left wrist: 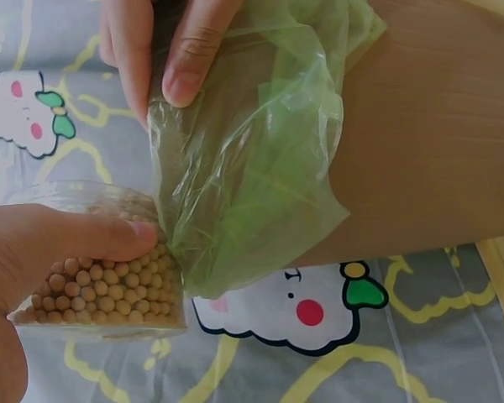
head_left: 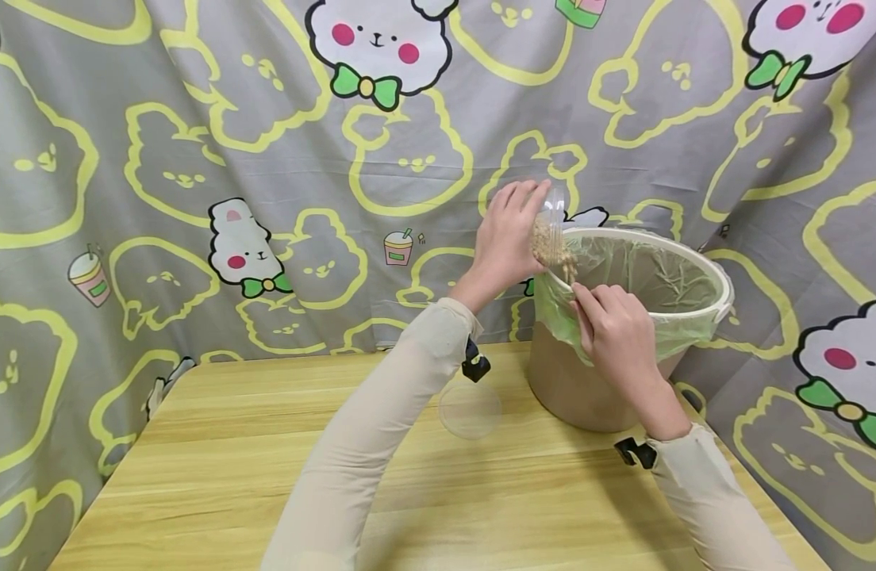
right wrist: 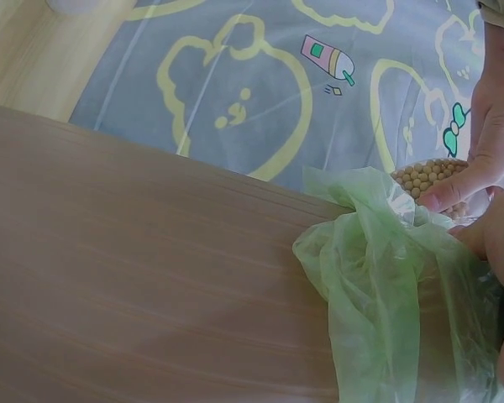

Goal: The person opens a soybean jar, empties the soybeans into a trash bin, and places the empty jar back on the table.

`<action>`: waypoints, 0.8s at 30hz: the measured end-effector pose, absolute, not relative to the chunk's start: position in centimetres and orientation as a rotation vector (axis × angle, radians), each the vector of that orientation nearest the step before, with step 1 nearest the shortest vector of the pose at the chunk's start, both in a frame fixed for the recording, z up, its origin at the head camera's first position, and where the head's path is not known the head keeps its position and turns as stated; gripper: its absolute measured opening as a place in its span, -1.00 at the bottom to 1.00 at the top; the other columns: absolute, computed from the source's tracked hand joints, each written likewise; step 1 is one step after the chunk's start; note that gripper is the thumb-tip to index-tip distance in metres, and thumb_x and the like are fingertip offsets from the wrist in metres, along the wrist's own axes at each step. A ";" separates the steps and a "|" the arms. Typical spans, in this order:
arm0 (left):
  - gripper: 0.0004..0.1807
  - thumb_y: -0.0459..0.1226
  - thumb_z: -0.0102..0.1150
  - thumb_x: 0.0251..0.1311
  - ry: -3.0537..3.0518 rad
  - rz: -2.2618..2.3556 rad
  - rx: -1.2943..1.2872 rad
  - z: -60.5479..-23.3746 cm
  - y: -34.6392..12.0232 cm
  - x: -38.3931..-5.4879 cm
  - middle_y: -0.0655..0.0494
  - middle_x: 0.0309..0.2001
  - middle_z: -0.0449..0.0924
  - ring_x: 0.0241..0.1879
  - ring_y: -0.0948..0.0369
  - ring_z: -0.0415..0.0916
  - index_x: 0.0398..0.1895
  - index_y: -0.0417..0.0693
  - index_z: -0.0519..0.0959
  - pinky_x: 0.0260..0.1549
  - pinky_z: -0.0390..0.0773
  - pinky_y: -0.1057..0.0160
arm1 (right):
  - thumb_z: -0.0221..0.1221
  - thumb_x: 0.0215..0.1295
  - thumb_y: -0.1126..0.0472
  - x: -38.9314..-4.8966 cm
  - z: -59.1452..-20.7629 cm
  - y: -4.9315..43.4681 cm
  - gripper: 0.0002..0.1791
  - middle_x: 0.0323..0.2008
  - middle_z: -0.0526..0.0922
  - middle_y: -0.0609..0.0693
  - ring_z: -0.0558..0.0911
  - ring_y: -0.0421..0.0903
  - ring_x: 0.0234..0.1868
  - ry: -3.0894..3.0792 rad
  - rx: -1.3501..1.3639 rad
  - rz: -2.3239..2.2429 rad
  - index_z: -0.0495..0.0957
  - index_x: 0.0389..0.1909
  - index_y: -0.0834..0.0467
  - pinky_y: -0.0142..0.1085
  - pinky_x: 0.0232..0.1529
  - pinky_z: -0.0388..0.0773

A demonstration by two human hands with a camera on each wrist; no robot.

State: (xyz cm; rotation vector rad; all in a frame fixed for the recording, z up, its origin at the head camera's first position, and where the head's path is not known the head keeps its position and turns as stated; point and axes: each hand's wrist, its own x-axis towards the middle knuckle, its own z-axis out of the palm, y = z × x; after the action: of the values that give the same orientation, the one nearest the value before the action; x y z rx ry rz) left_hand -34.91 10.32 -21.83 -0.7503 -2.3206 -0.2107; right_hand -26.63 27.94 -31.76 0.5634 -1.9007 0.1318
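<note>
My left hand point(head_left: 505, 234) grips a clear plastic jar point(head_left: 553, 205) of pale round beans, which look like soybeans point(left wrist: 109, 294). The jar lies tilted on its side, its mouth at the rim of a brown trash bin point(head_left: 577, 381). Some beans show at the mouth in the head view. A thin green bag point(head_left: 677, 337) lines the bin and folds over its pale rim. On the near left of that rim, my right hand point(head_left: 619, 333) pinches the bag's edge between thumb and fingers, close to the jar's mouth. The bin's bottom is hidden.
A clear round lid point(head_left: 470, 410) lies on the wooden table point(head_left: 267, 468), left of the bin. Behind and beside the table hangs a grey patterned curtain point(head_left: 316, 174), close to the bin. Black clips point(head_left: 475, 361) sit at both cuffs.
</note>
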 end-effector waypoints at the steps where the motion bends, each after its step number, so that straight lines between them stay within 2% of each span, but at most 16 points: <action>1: 0.31 0.09 0.67 -0.23 -2.315 -0.203 -0.758 -21.8 10.3 -34.9 0.12 0.51 0.23 0.54 0.11 0.10 0.62 0.04 0.11 0.58 -0.01 0.27 | 0.22 0.39 0.33 -26.6 -31.8 28.0 -0.76 -0.46 0.58 0.20 0.51 0.19 -0.45 -1.901 0.564 0.127 0.69 -0.04 0.38 -0.06 -0.49 0.38; 5: 0.29 0.03 0.66 -0.19 -2.303 -0.190 -0.783 -21.8 10.4 -34.8 0.12 0.54 0.22 0.57 0.10 0.08 0.62 0.02 0.09 0.60 -0.04 0.22 | 0.23 0.37 0.34 -26.7 -31.8 27.9 -0.78 -0.48 0.56 0.19 0.50 0.19 -0.46 -1.884 0.566 0.154 0.69 -0.07 0.38 -0.05 -0.50 0.36; 11: 0.16 -0.06 0.59 -0.10 -2.247 -0.176 -0.818 -22.1 10.4 -34.7 0.10 0.54 0.25 0.56 0.07 0.11 0.60 0.01 0.15 0.60 0.00 0.15 | 0.25 0.32 0.37 -26.8 -31.9 27.8 -0.80 -0.48 0.56 0.19 0.50 0.19 -0.47 -1.863 0.561 0.177 0.70 -0.09 0.37 -0.03 -0.50 0.36; 15: 0.15 -0.08 0.61 -0.11 -2.218 -0.159 -0.843 -22.1 10.4 -34.7 0.09 0.54 0.25 0.56 0.05 0.12 0.59 0.00 0.18 0.60 0.02 0.13 | 0.26 0.31 0.38 -26.7 -31.8 27.8 -0.79 -0.49 0.56 0.18 0.50 0.19 -0.47 -1.857 0.561 0.184 0.71 -0.09 0.36 -0.02 -0.50 0.35; 19: 0.17 -0.10 0.63 -0.12 -2.225 -0.153 -0.857 -22.1 10.5 -34.7 0.10 0.56 0.22 0.58 0.06 0.09 0.60 0.01 0.16 0.61 -0.02 0.13 | 0.26 0.30 0.38 -26.7 -31.8 27.8 -0.79 -0.48 0.56 0.19 0.50 0.19 -0.47 -1.858 0.561 0.184 0.70 -0.09 0.36 -0.02 -0.50 0.35; 24: 0.12 -0.19 0.55 -0.06 -2.232 -0.156 -0.868 -22.2 10.6 -34.6 0.12 0.59 0.17 0.60 0.08 0.04 0.60 0.04 0.14 0.62 -0.09 0.15 | 0.26 0.31 0.37 -26.7 -31.9 27.7 -0.79 -0.48 0.57 0.19 0.50 0.19 -0.47 -1.858 0.564 0.179 0.70 -0.08 0.36 -0.02 -0.49 0.36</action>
State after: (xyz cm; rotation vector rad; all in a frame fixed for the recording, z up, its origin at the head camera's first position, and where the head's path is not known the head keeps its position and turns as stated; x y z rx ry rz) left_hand -34.55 10.62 -22.19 -0.8683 -2.2322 -0.1561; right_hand -26.74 27.70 -31.88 0.5640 -1.8581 0.1790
